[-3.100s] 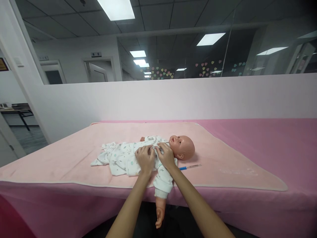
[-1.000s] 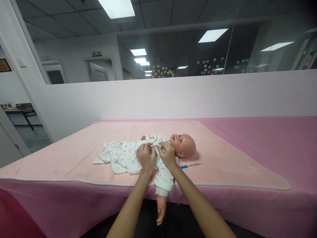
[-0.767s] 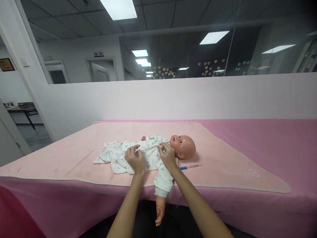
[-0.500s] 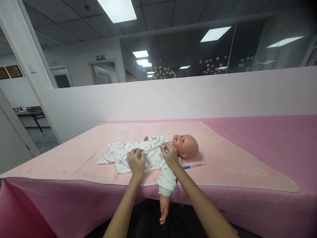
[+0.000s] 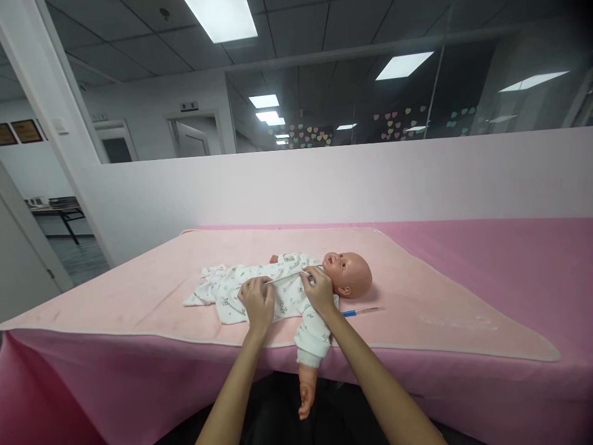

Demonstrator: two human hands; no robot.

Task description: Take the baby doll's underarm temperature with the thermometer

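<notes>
A baby doll (image 5: 354, 272) lies on its back, head to the right, dressed in a white patterned romper (image 5: 290, 300). With fingers closed, my left hand (image 5: 257, 300) grips the romper's front edge near the doll's belly. Up by the neck, my right hand (image 5: 319, 290) pinches the same edge, which runs taut between the two hands. My fingertips are partly hidden by the hands themselves. One doll arm (image 5: 306, 389) hangs over the table's front edge, below my right wrist.
A slim blue-handled stick, possibly a thermometer or pen (image 5: 356, 312), lies beside the doll's shoulder. Beneath the doll a peach blanket (image 5: 445, 309) covers part of the pink tablecloth (image 5: 519, 266). A low white wall (image 5: 370, 182) with glass above it stands behind.
My left hand has shifted very slightly right along the romper's edge. My right hand and the doll look the same.
</notes>
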